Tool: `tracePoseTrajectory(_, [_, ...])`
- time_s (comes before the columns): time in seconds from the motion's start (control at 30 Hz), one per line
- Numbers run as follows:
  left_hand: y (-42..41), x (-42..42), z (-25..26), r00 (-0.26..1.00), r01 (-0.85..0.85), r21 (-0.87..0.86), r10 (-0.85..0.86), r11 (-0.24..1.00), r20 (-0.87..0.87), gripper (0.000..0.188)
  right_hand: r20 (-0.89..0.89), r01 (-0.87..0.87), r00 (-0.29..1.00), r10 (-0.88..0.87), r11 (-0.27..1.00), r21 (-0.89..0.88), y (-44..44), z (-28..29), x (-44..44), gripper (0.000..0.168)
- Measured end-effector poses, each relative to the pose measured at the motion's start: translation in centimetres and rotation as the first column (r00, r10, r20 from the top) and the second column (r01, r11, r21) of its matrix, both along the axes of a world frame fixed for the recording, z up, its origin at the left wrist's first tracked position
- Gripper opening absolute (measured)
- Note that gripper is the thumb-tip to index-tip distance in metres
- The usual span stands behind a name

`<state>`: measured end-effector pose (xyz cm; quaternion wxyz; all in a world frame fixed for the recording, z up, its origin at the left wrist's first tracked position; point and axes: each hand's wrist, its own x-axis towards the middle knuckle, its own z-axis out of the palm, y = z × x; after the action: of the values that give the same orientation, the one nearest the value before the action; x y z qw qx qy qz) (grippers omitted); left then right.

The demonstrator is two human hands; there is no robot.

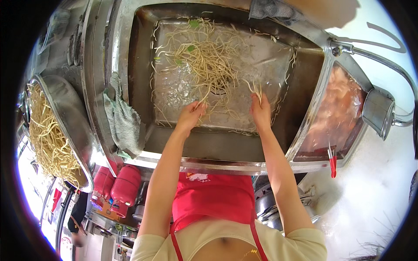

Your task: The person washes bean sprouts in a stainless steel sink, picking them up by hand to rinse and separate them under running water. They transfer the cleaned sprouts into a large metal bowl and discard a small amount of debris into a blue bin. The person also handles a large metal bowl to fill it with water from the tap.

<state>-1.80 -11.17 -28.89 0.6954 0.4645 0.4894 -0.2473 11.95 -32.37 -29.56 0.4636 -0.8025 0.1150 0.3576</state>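
Both of my hands are inside a large stainless steel sink (212, 146). Between the fingers and thumb of my left hand (190, 116) are a few pale, root-like strands, which run up towards the heap. My right hand (260, 111) pinches a small bunch of similar strands, their ends pointing up from the fingertips. A tangled heap of pale strands (209, 58) lies beyond my hands, over and around the round drain (218, 92). Small green leaves (194, 23) sit on it. Loose strands line the edges of the sink floor, which is wet.
A metal basin (70, 107) piled with strands (49, 140) stands left of the sink. A grey cloth (122, 120) hangs over the left rim. On the right are a second basin with pinkish contents (336, 114), a red-handled tool (332, 163), a metal cup (378, 109) and a faucet (346, 48).
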Motion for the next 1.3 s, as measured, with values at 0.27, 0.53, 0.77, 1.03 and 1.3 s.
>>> tracePoseTrajectory(0.27, [-2.6,4.1,6.0,0.943,-0.192,-0.192,0.235,0.963,0.236,0.027,-0.346,0.19,0.935,-0.08,0.935,0.298,3.2,6.4,-1.0,0.022])
tracePoseTrajectory(0.53, [-2.0,4.2,6.8,0.918,-0.193,-0.073,0.206,0.979,0.339,0.021,0.076,0.131,0.987,-0.141,0.984,0.119,1.5,7.3,1.3,0.017])
tracePoseTrajectory(0.77, [-2.9,4.5,7.1,0.903,-0.258,0.108,0.2,0.96,0.381,0.014,-0.287,0.071,0.957,0.033,0.936,0.344,5.3,9.7,-1.4,0.022])
tracePoseTrajectory(1.03, [-2.3,2.0,5.6,0.947,-0.279,0.264,0.219,0.923,0.233,0.033,-0.29,-0.05,0.952,0.104,0.981,0.186,10.2,4.1,0.0,0.025])
tracePoseTrajectory(1.3, [1.5,-1.0,2.8,0.878,-0.427,-0.009,0.417,0.904,0.235,0.031,-0.05,-0.309,0.944,0.327,0.817,-0.487,16.7,-0.2,8.2,0.024])
